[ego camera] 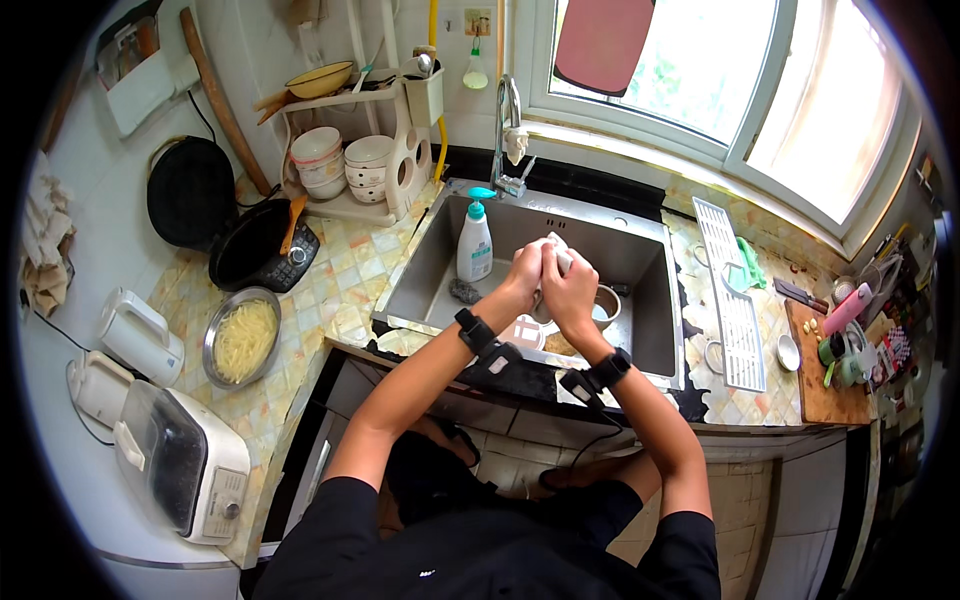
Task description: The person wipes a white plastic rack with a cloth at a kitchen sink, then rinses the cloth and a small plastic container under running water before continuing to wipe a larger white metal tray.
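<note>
Over the stainless steel sink (652, 247), my left hand (527, 271) and my right hand (571, 289) press together around a wet-looking pale cloth (561, 253), which shows between the fingers. Below them in the basin are a round bowl (609, 309) with a brown rim and a pinkish-white dish (525, 331), partly hidden by my wrists. A white pump bottle (475, 244) with a teal top stands upright at the basin's left side. A dark scouring pad (465, 291) lies in front of it. The chrome faucet (504, 150) rises behind the sink.
On the left counter are a metal bowl of cut pale strips (242, 339), an open black electric pan (259, 251), a white kettle (141, 337) and a bowl rack (352, 214). At right are a white slotted rack (736, 322), a small white bowl (787, 352) and a wooden cutting board (829, 390).
</note>
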